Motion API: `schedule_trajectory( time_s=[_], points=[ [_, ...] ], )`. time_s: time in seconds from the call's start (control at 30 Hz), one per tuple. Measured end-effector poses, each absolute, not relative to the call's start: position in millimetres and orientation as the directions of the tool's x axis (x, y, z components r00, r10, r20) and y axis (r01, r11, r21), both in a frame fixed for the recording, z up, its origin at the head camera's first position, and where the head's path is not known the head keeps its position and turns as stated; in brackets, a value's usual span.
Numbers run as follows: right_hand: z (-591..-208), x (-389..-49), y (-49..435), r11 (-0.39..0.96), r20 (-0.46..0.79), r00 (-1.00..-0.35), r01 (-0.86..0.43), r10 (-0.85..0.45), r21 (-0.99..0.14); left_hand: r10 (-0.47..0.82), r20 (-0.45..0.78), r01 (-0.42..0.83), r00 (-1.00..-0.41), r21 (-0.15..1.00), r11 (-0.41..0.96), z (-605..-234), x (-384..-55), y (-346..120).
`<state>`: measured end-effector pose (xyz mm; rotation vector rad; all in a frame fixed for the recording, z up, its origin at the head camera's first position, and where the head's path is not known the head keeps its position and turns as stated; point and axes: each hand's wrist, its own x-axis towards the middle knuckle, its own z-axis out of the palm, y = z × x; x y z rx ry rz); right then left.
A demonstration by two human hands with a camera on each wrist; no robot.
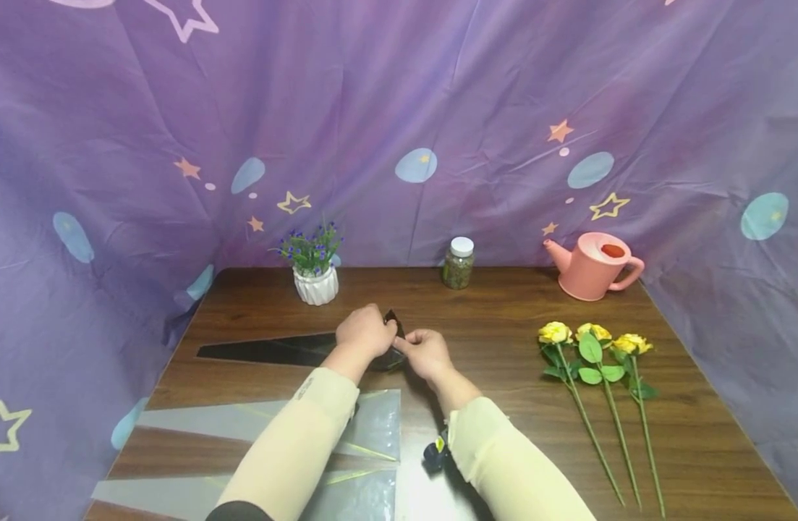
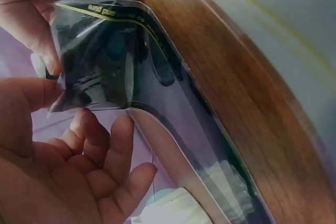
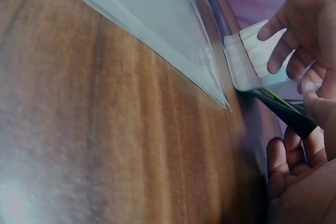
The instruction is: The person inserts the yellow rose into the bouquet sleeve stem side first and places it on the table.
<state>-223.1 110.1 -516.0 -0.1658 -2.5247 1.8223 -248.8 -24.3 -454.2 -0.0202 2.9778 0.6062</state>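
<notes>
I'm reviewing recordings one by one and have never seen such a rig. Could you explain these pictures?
There is no robot here: a person works with two bare hands. The wide picture comes from a head-worn camera; the other two come from cameras on the left and right wrists. The left hand and right hand both hold the wide end of a dark wrapper over a wooden table. Nearer the person, two pale wrappers lie flat. To the right lie three yellow roses; towards the back stand a potted plant, a lidded jar and a pink watering can. A small dark item by the right sleeve is unclear.
</notes>
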Motion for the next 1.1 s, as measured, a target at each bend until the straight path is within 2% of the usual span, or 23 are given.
schedule_trajectory(
  time_s=[0.3, 0.63, 0.77, 0.97, 1.1],
  points=[
    [-515, -222, 117, 0.319, -0.023, -0.974, 0.097, 0.227, -0.943, 0.041, -0.126, -0.020, -0.991, 0.448, 0.894, -447, -242, -28],
    [-508, -218, 141, 0.433, 0.006, -0.997, 0.030, 0.081, -0.901, 0.026, -0.106, -0.029, -0.994, 0.487, 0.873, -450, -239, -37],
    [-494, -209, 173, 0.506, 0.020, -0.998, 0.015, 0.065, -0.862, 0.013, -0.090, -0.034, -0.996, 0.498, 0.866, -452, -239, -36],
    [-453, -184, 250, 0.676, 0.141, -0.988, -0.057, 0.070, -0.734, 0.004, -0.062, -0.027, -0.998, 0.502, 0.865, -454, -242, -39],
    [-438, -158, 301, 0.764, 0.188, -0.975, -0.031, 0.118, -0.644, 0.002, -0.055, -0.027, -0.998, 0.510, 0.860, -455, -243, -40]
  ],
)
